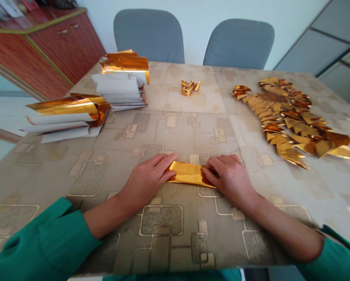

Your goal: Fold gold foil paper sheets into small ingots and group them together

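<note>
A folded strip of gold foil paper (188, 174) lies flat on the table (175, 117) in front of me. My left hand (148, 177) presses on its left end with the fingers stretched flat. Over its right end rests my right hand (229, 177), fingers curled down and pinching the paper's edge. Both arms wear green sleeves.
Many folded gold triangles (292, 117) lie in rows at the right. A small folded gold piece (190, 87) sits at the far middle. Two stacks of gold and white sheets (122, 80) (68, 115) lie at the left. Two grey chairs (149, 35) stand behind the table, a wooden cabinet (46, 43) at far left.
</note>
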A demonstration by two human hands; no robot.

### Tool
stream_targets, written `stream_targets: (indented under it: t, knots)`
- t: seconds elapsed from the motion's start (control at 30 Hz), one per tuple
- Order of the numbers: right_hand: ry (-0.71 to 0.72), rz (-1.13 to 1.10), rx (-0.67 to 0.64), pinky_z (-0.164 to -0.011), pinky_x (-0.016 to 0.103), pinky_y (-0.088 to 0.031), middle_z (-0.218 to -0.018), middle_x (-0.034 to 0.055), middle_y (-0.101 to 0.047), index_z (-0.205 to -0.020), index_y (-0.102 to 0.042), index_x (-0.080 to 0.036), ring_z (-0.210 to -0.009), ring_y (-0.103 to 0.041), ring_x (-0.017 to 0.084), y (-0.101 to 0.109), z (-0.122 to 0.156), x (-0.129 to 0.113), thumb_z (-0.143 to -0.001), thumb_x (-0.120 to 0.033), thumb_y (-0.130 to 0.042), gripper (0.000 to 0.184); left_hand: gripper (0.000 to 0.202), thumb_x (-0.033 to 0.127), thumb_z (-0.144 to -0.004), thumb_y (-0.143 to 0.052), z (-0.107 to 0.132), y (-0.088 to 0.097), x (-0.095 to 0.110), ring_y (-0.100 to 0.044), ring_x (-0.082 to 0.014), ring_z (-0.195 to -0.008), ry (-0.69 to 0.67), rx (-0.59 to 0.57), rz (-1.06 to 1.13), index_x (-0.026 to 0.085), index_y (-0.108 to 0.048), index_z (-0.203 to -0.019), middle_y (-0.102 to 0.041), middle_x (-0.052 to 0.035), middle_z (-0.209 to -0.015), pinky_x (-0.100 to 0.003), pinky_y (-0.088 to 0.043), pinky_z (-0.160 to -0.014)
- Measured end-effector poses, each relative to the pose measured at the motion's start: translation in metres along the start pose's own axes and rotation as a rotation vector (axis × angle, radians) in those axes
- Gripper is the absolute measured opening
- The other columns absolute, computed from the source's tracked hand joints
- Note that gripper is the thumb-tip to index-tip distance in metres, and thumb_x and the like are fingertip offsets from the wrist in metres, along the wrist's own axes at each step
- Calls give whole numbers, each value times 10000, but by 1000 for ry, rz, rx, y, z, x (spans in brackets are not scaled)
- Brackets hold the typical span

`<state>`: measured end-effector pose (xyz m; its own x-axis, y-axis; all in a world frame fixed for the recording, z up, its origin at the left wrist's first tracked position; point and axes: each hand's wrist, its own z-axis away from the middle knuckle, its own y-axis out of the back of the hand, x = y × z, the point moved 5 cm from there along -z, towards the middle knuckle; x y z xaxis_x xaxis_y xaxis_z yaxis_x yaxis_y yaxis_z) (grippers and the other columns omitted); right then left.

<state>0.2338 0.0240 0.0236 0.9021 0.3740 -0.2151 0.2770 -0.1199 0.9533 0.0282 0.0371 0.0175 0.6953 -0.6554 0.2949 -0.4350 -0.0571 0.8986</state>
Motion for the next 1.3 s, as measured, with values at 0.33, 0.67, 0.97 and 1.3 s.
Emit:
stream_targets:
  t: [0.33,0.67,0.97,1.3]
  knots:
    - [30,146,11,-684,311,-271,-643,23,-640,-698,-595,-178,-632,-548,170,-1,-2,-6,-858,-181,-547,167,184,277,-967,-490,-2,5,10,-630,-241,-955,-50,28,-231,164,-635,-970,-640,-107,-1102,-356,-537,-754]
    - [31,154,18,-707,321,-279,-658,30,-650,-708,-604,-180,-651,-546,172,-2,-2,-8,-870,-201,-554,171,742,499,-893,-586,19,-20,47,-283,-314,-1449,-351,-334,22,139,-325,-1487,-373,-157,-1545,-529,-221,-1174]
    - [135,106,166,-773,338,-333,-927,69,-694,-928,-681,-182,-876,-546,217,18,8,-17,-931,-225,-570,120,807,615,-855,-571,20,-24,40,-229,-328,-1473,-328,-394,110,209,-319,-1505,-296,-163,-1580,-569,-159,-1174]
    - [277,164,133,-919,394,-360,-1021,65,-727,-1103,-681,-181,-943,-575,221,12,58,-40,-974,-255,-528,214,802,641,-872,-520,19,-23,37,-221,-301,-1479,-376,-376,81,198,-317,-1509,-295,-163,-1580,-517,-161,-1188]
